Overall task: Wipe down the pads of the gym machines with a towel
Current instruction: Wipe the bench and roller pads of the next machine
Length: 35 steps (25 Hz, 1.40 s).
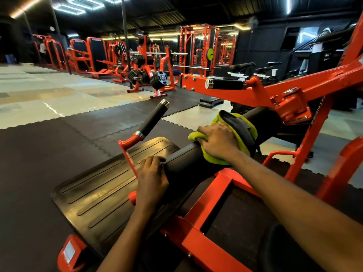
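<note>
A black roller pad [188, 165] lies across the orange machine frame [212, 195] in front of me. My right hand [218, 142] presses a yellow-green towel [245, 124] against the top of the roller, the cloth wrapped around it beside a black strap. My left hand [153, 179] grips the near end of the same roller pad, fingers curled over its edge. A second, thicker black pad [263, 116] continues to the right behind the towel.
A ribbed black footplate [94, 193] sits left of the roller. Two black handles [155, 118] [225, 84] stick out from the orange frame. Weight racks and more orange machines [149, 73] stand at the back. Black rubber mats [39, 150] cover the floor.
</note>
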Each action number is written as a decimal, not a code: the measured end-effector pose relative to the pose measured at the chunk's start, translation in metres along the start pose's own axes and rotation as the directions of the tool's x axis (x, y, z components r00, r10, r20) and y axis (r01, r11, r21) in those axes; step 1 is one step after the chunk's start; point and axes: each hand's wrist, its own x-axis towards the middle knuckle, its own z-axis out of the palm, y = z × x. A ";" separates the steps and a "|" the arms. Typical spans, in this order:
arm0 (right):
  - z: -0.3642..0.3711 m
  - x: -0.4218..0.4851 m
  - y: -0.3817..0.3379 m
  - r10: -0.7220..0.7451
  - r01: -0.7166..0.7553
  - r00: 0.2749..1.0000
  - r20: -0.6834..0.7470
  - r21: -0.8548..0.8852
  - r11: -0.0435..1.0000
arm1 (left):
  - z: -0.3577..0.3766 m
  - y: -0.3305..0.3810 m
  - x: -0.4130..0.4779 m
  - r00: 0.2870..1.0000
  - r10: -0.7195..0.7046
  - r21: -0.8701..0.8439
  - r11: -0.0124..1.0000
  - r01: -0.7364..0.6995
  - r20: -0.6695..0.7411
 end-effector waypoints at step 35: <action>-0.020 0.026 0.145 0.244 -0.244 0.970 0.007 0.009 0.970 | 0.014 -0.027 -0.028 0.994 0.102 0.136 0.986 -0.096 -0.031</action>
